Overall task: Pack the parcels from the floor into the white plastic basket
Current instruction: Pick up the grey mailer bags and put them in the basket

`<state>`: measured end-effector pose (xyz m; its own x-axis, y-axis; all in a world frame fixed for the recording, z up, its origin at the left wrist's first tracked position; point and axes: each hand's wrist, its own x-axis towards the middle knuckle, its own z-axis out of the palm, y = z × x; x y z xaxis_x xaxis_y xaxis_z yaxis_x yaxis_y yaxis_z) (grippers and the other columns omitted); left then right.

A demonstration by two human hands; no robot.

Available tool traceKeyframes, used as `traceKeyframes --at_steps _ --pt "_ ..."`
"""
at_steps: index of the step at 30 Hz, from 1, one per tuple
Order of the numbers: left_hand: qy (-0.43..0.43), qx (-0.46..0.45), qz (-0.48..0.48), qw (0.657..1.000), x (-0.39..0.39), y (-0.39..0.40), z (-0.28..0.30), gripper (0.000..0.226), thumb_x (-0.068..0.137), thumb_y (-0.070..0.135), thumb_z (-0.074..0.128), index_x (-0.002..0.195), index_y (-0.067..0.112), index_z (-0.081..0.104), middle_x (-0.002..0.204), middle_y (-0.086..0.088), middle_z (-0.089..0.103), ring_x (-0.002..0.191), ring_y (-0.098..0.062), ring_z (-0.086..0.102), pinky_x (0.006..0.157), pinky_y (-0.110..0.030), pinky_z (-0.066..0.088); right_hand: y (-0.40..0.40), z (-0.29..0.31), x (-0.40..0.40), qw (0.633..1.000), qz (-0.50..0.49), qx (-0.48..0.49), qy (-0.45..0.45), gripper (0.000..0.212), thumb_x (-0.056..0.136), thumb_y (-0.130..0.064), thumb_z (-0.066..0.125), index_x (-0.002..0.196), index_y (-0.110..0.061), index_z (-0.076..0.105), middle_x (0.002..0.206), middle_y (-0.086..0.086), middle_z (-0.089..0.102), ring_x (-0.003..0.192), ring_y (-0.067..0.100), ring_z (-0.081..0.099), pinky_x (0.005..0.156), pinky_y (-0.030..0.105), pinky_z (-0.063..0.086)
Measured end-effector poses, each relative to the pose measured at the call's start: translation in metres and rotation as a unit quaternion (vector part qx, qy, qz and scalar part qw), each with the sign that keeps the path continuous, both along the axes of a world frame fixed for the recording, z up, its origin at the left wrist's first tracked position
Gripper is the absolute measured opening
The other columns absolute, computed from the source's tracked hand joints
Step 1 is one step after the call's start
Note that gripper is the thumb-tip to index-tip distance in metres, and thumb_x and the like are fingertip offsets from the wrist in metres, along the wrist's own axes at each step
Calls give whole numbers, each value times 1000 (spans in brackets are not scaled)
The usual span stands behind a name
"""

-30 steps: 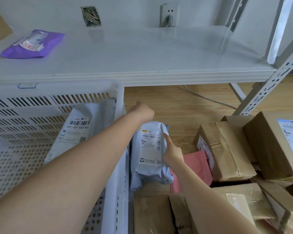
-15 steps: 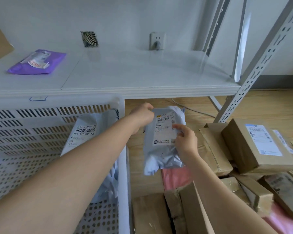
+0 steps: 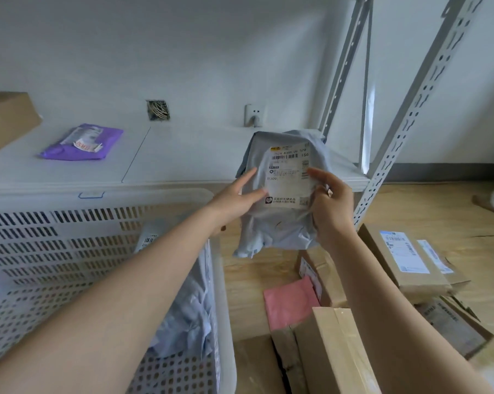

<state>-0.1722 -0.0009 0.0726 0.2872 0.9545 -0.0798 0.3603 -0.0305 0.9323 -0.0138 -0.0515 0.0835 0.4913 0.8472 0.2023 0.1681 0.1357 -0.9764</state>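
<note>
Grey parcel [image 3: 280, 223], label "B309"

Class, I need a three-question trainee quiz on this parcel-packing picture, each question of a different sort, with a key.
1. True or false: the grey mailer bag lies on the floor.
2. Which hand has a curled grip on it? A left B right
3. Fill in: the purple pouch lies on the white ____.

Key: 1 false; both hands hold it up in the air. 2 B; the right hand grips it, the left hand touches it with straight fingers. 3 shelf.
</note>
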Motion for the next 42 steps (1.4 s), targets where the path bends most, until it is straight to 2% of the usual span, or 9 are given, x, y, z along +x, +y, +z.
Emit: traceKeyframes --at_steps 5,9,12,16,19,27,33,37,42 --pt "-90 63 -22 994 -27 -7 22 53 91 43 51 137 53 27 153 14 20 127 2 22 97 -23 22 -8 29 -21 995 68 19 77 48 89 5 30 97 -26 65 100 4 62 60 12 54 43 18 43" --pt "-72 68 -22 995 -59 -13 30 46 94 35 49 134 52 34 151 12 26 120 4 28 100 -21 23 -12 37 -48 984 126 6 123 36 92 0 37 101 -23 63 94 7 66 46 9 53 40 19 45" --pt "-78 70 -6 994 -86 -17 36 42 93 29 53 128 50 43 150 9 31 131 -4 29 105 -23 25 -11 40 -71 975 166 15 144 23 91 -4 48 103 -17 63 111 15 63 74 11 67 66 27 58" --pt "-55 93 -12 994 -121 -22 47 44 92 25 55 132 42 45 147 12 34 127 2 27 105 -22 25 -10 41 -104 973 196 0 123 33 88 -1 52 118 -11 60 118 13 62 103 25 63 92 41 52" --pt "-34 89 -1 996 -152 -24 50 43 92 27 54 131 41 46 143 11 39 133 -9 32 111 -32 28 -10 40 -130 969 225 -20 99 43 87 1 52 126 -16 55 113 6 62 91 17 65 82 31 56" --pt "-23 56 35 998 -254 -31 30 34 91 32 53 119 51 50 131 18 43 121 -1 38 96 -22 30 -7 18 -214 949 295 -79 73 42 87 -1 55 126 -17 55 117 9 61 102 26 63 92 37 52" --pt "6 -9 49 999 -321 -37 -10 38 89 28 57 120 49 50 134 12 44 116 -4 42 94 -23 35 0 -23 -278 929 332 -154 56 42 87 -3 55 126 -17 54 110 9 59 87 17 60 83 29 53" --pt "30 -55 34 997 -350 -32 -45 34 89 31 56 114 53 48 147 9 34 131 -9 32 108 -31 27 11 -53 -305 921 331 -204 -21 44 86 -7 55 128 -20 53 106 8 56 77 14 56 71 24 49" --pt "70 -127 5 989 -367 -17 -85 45 87 33 60 122 54 42 155 7 16 142 -15 14 110 -40 21 20 -88 -326 881 349 -299 -115 53 88 -4 49 138 -19 42 116 9 51 92 20 52 77 27 50"
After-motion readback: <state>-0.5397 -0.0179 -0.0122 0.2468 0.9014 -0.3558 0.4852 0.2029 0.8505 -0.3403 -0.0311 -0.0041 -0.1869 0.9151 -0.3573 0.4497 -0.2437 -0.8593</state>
